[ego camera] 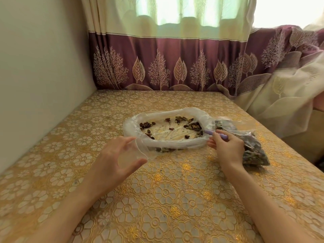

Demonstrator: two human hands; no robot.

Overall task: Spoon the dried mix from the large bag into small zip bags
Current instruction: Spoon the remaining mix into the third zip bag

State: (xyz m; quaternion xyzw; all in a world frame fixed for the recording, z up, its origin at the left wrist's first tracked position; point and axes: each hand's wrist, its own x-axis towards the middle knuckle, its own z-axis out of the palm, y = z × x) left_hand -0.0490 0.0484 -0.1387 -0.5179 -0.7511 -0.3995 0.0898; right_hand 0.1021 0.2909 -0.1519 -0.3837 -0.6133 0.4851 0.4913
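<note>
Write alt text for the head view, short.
A person's right hand holds a purple spoon dipped into a nearly empty large bag of dried mix, while the left hand holds a small clear zip bag by its near rim. Filled bags lie at right on a gold floral table.

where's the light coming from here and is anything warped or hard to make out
Head view: daylight glows through the curtain and washes out its top; the wall and table edges bow with wide-angle distortion; the empty small bag in the left hand is nearly invisible; the right hand holds a spoon.
</note>
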